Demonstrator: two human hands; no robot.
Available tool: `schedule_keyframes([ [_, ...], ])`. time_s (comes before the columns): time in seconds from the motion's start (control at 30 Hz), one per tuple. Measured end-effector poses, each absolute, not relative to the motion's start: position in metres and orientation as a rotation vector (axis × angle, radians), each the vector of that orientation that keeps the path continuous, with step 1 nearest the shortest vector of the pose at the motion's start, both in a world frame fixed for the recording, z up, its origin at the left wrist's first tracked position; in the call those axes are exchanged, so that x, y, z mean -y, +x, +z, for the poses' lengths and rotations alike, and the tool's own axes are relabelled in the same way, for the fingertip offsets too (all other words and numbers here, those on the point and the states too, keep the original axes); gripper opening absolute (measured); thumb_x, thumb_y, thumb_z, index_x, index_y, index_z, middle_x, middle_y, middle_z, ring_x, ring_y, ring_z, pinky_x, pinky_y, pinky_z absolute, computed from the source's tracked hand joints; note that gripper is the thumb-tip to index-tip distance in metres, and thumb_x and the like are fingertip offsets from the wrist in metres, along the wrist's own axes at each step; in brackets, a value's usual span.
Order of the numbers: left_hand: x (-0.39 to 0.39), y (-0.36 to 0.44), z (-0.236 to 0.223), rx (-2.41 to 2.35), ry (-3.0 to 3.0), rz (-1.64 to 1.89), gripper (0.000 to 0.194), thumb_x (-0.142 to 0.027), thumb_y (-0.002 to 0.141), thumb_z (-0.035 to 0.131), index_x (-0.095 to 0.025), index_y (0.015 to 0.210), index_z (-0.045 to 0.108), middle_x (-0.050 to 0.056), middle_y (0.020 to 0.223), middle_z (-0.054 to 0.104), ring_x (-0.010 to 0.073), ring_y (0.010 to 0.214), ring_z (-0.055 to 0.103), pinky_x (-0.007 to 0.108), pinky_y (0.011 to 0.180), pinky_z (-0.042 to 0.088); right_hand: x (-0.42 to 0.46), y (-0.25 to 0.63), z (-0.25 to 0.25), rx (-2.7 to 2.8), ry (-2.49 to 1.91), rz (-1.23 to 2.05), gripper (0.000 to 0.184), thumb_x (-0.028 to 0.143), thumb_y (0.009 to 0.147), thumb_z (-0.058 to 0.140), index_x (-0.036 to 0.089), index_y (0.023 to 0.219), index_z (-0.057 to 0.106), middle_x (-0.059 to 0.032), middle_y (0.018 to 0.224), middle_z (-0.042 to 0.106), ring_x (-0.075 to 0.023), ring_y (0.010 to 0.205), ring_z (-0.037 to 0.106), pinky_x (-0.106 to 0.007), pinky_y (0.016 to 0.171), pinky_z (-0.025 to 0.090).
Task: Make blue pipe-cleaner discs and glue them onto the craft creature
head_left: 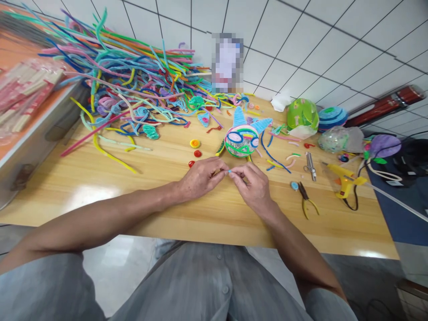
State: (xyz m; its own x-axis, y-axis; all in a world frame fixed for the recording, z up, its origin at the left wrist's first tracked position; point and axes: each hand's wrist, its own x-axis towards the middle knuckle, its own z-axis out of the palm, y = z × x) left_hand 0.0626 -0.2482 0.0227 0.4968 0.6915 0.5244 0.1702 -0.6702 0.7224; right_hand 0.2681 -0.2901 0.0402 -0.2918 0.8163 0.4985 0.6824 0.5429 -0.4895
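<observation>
Between the fingertips of my left hand (204, 177) and my right hand (250, 185) is a small blue piece of pipe cleaner (229, 171), mostly hidden by the fingers. Both hands are closed in a pinch, tips almost meeting, just above the table's front half. Right behind them stands a round figure (241, 141) covered in coloured pipe cleaners, with two blue pointed ears and oval eyes. Left of it lie a yellow coil (195, 143) and two red coils (197, 153). Blue pipe cleaner lengths (276, 154) are scattered to its right.
A big heap of pipe cleaners (133, 84) covers the back left. Pliers (306, 200), a utility knife (311, 166) and a yellow glue gun (346, 178) lie at the right. A phone-like screen (228, 62) leans on the tiled wall. Wrapped sticks (30, 93) sit far left.
</observation>
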Motion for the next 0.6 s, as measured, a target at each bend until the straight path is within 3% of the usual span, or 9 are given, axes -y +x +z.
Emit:
schedule_keyframes([
  [0.27, 0.255, 0.067, 0.029, -0.833, 1.706, 1.004, 0.019, -0.03, 0.097, 0.065, -0.014, 0.091, 0.072, -0.002, 0.07, 0.063, 0.0091, 0.059, 0.047, 0.023, 0.057, 0.036, 0.29, 0.266, 0.044, 1.852, -1.255, 0.438, 0.007, 0.02, 0.095, 0.073, 0.024, 0.089, 0.074, 0.0016, 0.077, 0.064, -0.0126, 0.065, 0.054, -0.028, 0.061, 0.044],
  [0.5, 0.256, 0.071, 0.019, -0.777, 1.439, 0.967, 0.024, -0.038, 0.095, 0.069, -0.015, 0.092, 0.07, 0.002, 0.081, 0.068, 0.0132, 0.074, 0.059, 0.026, 0.071, 0.047, 0.292, 0.263, 0.044, 1.748, -1.295, 0.553, 0.009, 0.021, 0.093, 0.072, 0.023, 0.085, 0.073, 0.0032, 0.071, 0.059, -0.0115, 0.061, 0.05, -0.027, 0.058, 0.04],
  [0.6, 0.253, 0.068, 0.022, -0.776, 1.582, 0.933, 0.021, -0.034, 0.097, 0.065, -0.014, 0.096, 0.07, 0.002, 0.082, 0.069, 0.0123, 0.071, 0.058, 0.024, 0.067, 0.046, 0.291, 0.265, 0.043, 1.785, -1.294, 0.543, 0.011, 0.019, 0.093, 0.072, 0.022, 0.083, 0.072, 0.0039, 0.069, 0.058, -0.0109, 0.06, 0.05, -0.027, 0.057, 0.039],
])
